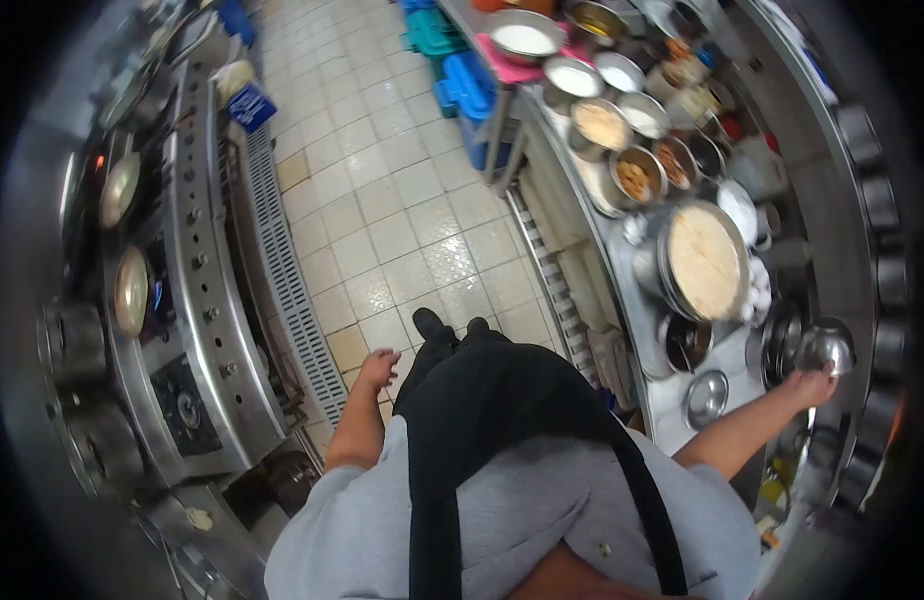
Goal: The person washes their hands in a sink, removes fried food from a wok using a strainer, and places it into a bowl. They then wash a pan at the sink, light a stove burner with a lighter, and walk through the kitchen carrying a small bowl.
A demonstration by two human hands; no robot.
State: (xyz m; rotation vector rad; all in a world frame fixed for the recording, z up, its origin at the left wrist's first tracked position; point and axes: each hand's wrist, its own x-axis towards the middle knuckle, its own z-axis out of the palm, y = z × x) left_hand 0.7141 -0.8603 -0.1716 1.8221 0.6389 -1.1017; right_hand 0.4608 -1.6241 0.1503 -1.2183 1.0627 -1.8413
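Out over the right-hand counter, my right hand grips a small shiny metal bowl by its near edge. Dark stacked pans sit just left of that bowl. Closer to me, another small metal bowl rests on the counter, beside a dark pot with a utensil in it. My left hand hangs above the tiled floor at my side, its fingers loosely bent and apart, with nothing visible in it.
The counter carries a large pot of pale food and several metal bowls of ingredients. Across the aisle on the left stands a stove with pans; a flame shows beside one. Blue bins stand beyond the counter's end.
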